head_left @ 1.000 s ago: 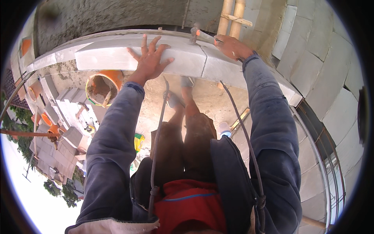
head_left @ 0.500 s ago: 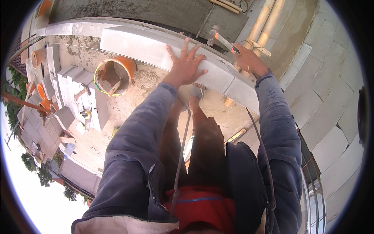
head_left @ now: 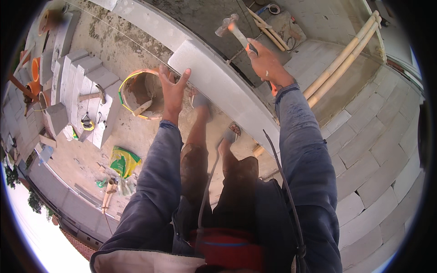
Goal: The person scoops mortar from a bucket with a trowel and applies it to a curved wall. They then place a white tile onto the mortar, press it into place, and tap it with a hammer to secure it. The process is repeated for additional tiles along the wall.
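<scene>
My right hand is wrapped round the orange-and-black grip of a hammer. The raised hammer's steel head points to the far left, beyond the row of blocks. A long pale block lies on top of the wall in front of me, its left end standing higher than the course beside it. Close to that end, on the near side, my left hand is open, thumb and fingers apart, holding nothing. Whether its fingertips touch the block I cannot tell. A taut string runs along the wall's near edge.
Left of my hand stands an orange bucket with mortar and a wooden-handled tool. Stacked blocks carry another hammer and a tape measure. A green-yellow sack lies lower left. Bamboo poles lean at right, above blocks.
My left hand has come off the block's top and moved left and nearer. My right hand has moved left with the hammer. The view has turned and shifted.
</scene>
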### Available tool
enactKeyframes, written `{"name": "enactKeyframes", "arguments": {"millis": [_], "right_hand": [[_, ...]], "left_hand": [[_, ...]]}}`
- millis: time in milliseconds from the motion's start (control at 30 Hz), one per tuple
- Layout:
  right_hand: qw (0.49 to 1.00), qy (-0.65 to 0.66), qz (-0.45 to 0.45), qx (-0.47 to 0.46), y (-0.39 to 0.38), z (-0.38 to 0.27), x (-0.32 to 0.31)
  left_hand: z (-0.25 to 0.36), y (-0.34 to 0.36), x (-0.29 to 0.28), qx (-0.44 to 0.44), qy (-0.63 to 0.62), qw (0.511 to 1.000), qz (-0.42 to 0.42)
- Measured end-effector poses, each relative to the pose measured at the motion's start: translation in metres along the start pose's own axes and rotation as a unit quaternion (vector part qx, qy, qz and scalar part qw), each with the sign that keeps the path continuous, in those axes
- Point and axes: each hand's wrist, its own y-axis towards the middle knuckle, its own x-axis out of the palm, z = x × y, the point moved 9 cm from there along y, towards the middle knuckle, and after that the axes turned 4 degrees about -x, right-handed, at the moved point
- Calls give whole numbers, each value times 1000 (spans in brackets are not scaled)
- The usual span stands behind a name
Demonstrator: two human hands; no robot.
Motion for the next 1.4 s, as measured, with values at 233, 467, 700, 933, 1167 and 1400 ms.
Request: {"name": "enactKeyframes", "arguments": {"millis": [233, 467, 700, 933, 1167, 1400], "right_hand": [[983, 93, -106, 120, 39, -2, 65], [973, 115, -62, 188, 46, 12, 65], [984, 30, -100, 145, 63, -7, 60], [982, 45, -100, 154, 59, -24, 67], [973, 111, -51, 198, 59, -20, 53], [971, -220, -95, -28, 82, -97, 44]], "left_hand": [[17, 29, 32, -57, -40, 988, -138], [19, 34, 23, -51, 29, 993, -99], [39, 27, 31, -104, -107, 983, -108], [38, 28, 28, -92, -143, 980, -103], [28, 33, 25, -79, -122, 983, -112], [-11, 28, 26, -78, -130, 986, -76]]}}
